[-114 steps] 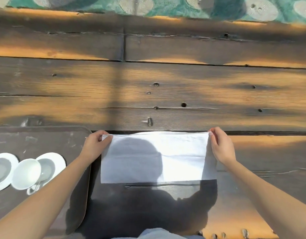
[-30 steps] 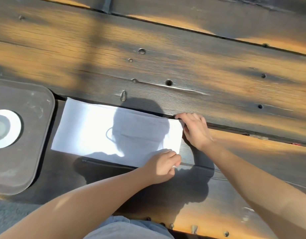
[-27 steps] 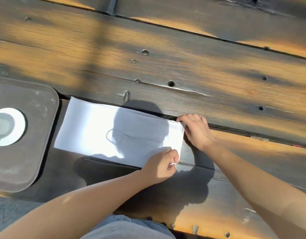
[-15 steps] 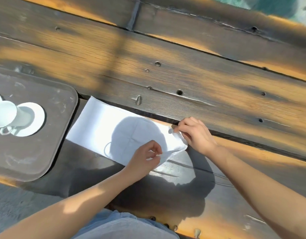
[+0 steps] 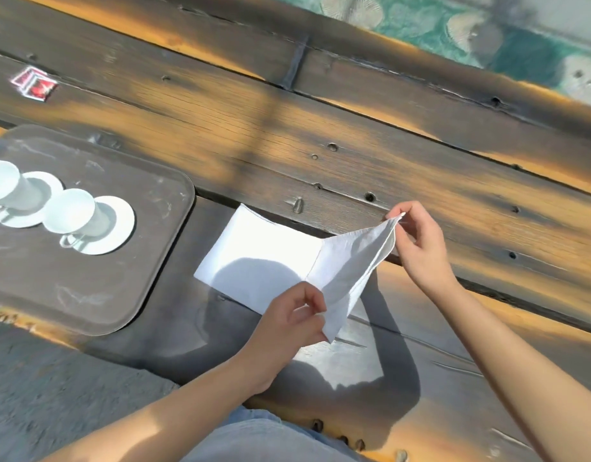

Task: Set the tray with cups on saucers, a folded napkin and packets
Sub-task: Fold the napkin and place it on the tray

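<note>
From the head camera, the napkin [image 5: 264, 255] lies half flat on the counter [image 5: 354, 128], just right of the tray [image 5: 87, 278]. The left hand [image 5: 294, 315] and right hand [image 5: 417, 241] each pinch a corner of its raised right half. Two cups [image 5: 70, 211] sit on saucers [image 5: 120, 225] on the tray. Packets [image 5: 34, 85] lie on the counter beyond the tray.

You see a white napkin [image 5: 260, 258], white cups [image 5: 69, 211] on white saucers [image 5: 120, 225], a dark grey tray [image 5: 87, 288], red-and-white packets [image 5: 34, 85], brown-orange planks [image 5: 287, 128].
</note>
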